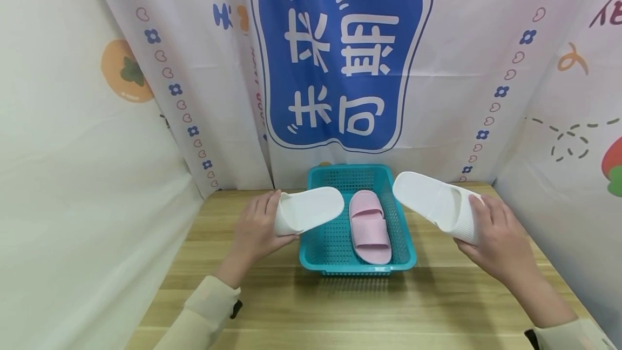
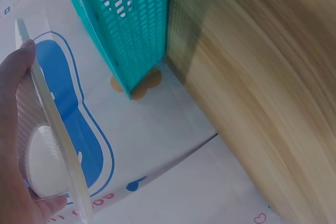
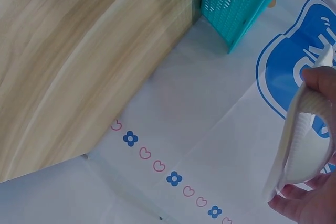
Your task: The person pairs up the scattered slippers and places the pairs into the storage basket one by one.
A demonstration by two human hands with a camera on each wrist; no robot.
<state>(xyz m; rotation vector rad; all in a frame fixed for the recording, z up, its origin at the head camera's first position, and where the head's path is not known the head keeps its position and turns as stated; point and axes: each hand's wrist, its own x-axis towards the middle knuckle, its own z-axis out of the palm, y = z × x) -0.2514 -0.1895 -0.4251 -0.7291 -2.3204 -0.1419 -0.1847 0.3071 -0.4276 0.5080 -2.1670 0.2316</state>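
Observation:
My left hand (image 1: pixel 257 226) grips a white slide slipper (image 1: pixel 313 209) around its ribbed strap, the sole's end reaching over the basket's left side. In my right hand (image 1: pixel 498 236) is another white slide slipper (image 1: pixel 427 199), held by the strap end and raised to the right of the basket. Between them a turquoise plastic basket (image 1: pixel 357 268) stands on the wooden table, and a pink slide slipper (image 1: pixel 370 228) lies lengthwise in its right half. The left wrist view shows the thumb and fingers curled over the edges of the white slipper (image 2: pixel 58 135).
The wooden table (image 1: pixel 272 307) runs up to a white printed cloth (image 1: pixel 457 31) behind the basket. Cloth walls (image 1: pixel 87 177) flank the table on both sides. A large blue sign (image 1: pixel 340 58) with white characters is printed on the back cloth.

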